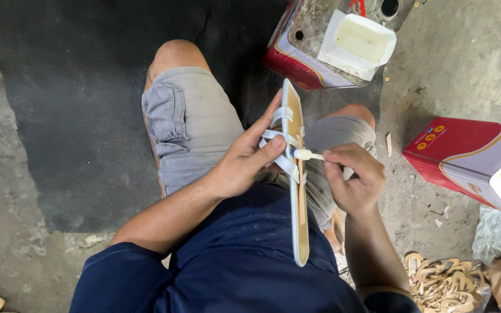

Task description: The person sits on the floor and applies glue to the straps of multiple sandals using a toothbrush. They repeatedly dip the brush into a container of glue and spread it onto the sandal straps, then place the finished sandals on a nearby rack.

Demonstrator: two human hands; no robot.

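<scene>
My left hand grips a long flat sandal sole with pale blue-white straps, held on edge above my lap. The thumb presses on the straps. My right hand pinches a small white brush, whose tip touches the sole beside the straps. I sit with both knees apart in grey shorts.
A red and white can on the floor ahead carries a white tub of pale glue. A second red and white can lies at the right. Several strap pieces are piled at the lower right next to a plastic bag.
</scene>
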